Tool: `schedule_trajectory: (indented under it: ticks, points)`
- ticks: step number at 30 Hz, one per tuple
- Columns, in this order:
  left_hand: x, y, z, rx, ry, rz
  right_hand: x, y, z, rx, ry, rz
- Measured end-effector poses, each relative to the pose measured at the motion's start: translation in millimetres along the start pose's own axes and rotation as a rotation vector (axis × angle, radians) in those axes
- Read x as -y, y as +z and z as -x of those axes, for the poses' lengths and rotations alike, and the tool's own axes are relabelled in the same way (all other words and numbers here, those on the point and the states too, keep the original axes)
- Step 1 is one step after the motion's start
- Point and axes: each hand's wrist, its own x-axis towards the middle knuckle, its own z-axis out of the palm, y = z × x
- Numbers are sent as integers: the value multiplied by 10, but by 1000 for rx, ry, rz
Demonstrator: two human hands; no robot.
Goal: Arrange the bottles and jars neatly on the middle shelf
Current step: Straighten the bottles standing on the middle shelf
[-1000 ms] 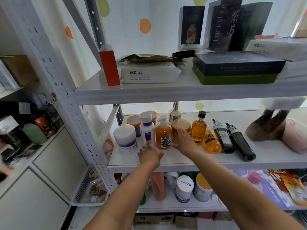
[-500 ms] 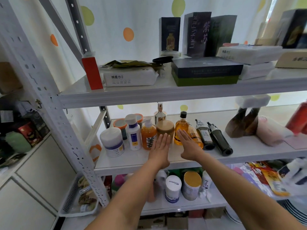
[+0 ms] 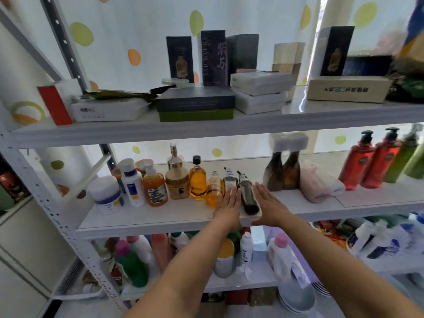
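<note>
Held both hands out flat over the front of the middle shelf [image 3: 160,216], gripping nothing. Spread the left hand [image 3: 227,206] open, fingers straight and together, across the lower end of the clear bottle [image 3: 229,179], just beside the small amber bottle [image 3: 213,188]; found both bottles lying on their sides, necks toward the back. Spread the right hand [image 3: 270,204] open as well, fingers straight, thumb angled toward the shelf's front edge. Found the dark bottle [image 3: 247,195] on its side between the two hands, neck to the back, base near the front edge; could not tell whether either hand touched it. Saw an upright row to the left of the lying bottles: the tall amber bottle [image 3: 197,181] with a black cap, then the tan-lidded jar [image 3: 177,184], the orange pump bottle [image 3: 156,188], the white bottle [image 3: 133,185] and the white tub [image 3: 106,195] nearest the post. Noted the silver-topped bottle [image 3: 174,158] standing behind the jar. Saw, well apart at the right end of the same shelf, two red pump bottles [image 3: 358,167] upright beside a green bottle [image 3: 403,162], with a rolled pink towel [image 3: 319,185] lying in front of them
</note>
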Motion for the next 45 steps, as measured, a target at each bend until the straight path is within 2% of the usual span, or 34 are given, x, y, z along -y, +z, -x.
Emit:
schedule_trajectory:
  ticks: [7, 14, 20, 23, 28, 37, 45]
  points:
    - [-731, 30, -200, 12, 10, -1, -673, -77, 358, 10, 61, -42]
    - [-1039, -22, -563, -9, 49, -18, -1199, -174, 439, -16, 159, -94]
    - [-1702, 48, -941, -36, 178, -12, -1869, -322, 613, -42, 277, -141]
    - [-2082, 55, -1117, -25, 213, -63, -2299, -395, 730, -40, 279, -140]
    - [-3014, -21, -1549, -48, 221, -52, -3283, -614, 938, -71, 304, -114]
    - [-4978, -43, -2195, -17, 280, 3, -5151, -893, 1637, -13, 339, -102]
    - [-6235, 25, -2982, -15, 359, -7, -6503, -1007, 1715, 1, 400, -124]
